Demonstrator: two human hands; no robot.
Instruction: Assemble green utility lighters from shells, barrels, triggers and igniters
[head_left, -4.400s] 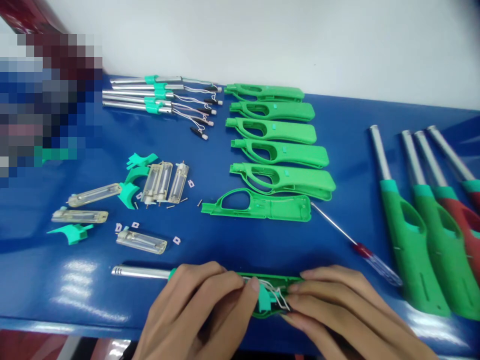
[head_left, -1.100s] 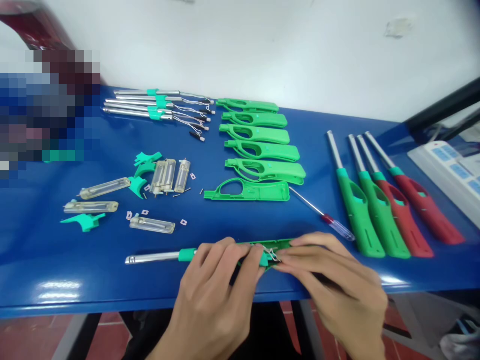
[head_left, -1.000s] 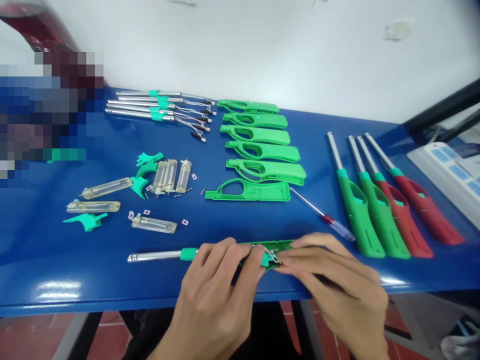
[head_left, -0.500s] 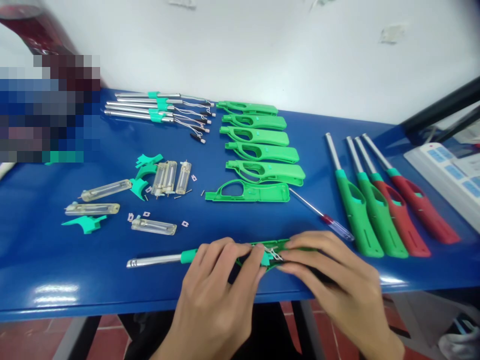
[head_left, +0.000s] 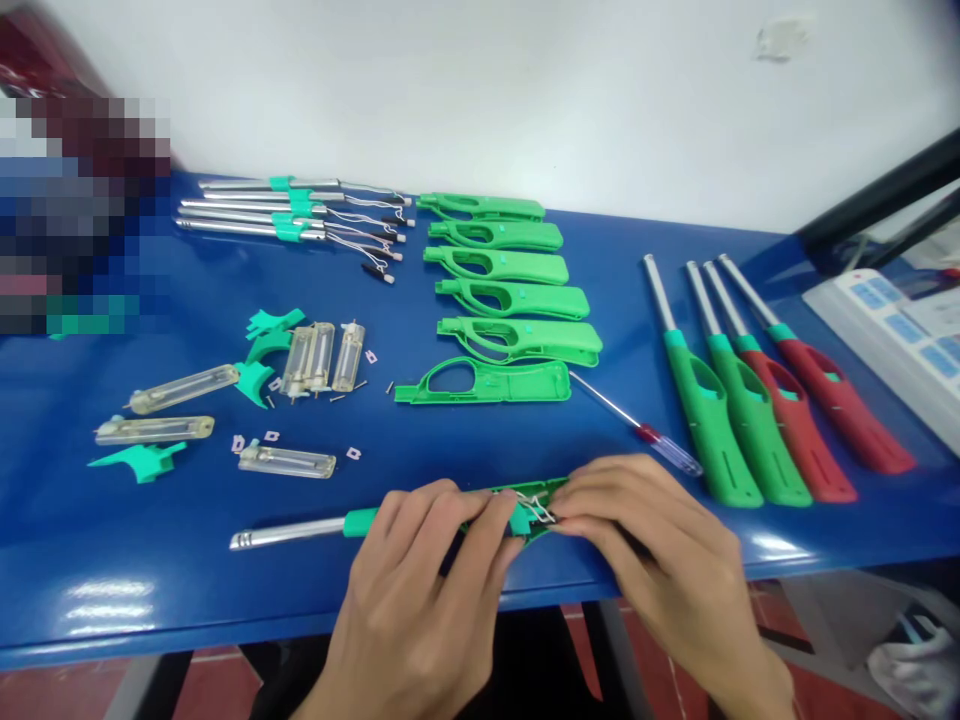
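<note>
A gas lighter half-shell (head_left: 551, 488) in green lies open near the table's front edge, its metal tube (head_left: 289, 532) pointing left. My left hand (head_left: 427, 570) closes over the shell's handle, thumb and fingers by the teal trigger (head_left: 520, 519). White wires (head_left: 536, 506) lie loose inside the shell, between my two hands. My right hand (head_left: 645, 530) is closed on the shell's right end, fingertips at the wires. Its palm and fingers cover that end, so the parts beneath are hidden.
Green half-shells (head_left: 499, 265) are stacked in a column behind. A screwdriver (head_left: 637, 425) lies beside them. Finished lighters (head_left: 724, 430) rest at right, near a white power strip (head_left: 892, 330). Metal tubes (head_left: 255, 208), clear fuel tanks (head_left: 289, 461), teal triggers (head_left: 142, 461) and small screws are at left.
The view has shifted slightly, so the table's things appear further left. My right fingers have drawn in a little closer to the wires. Both hands stay on the lighter.
</note>
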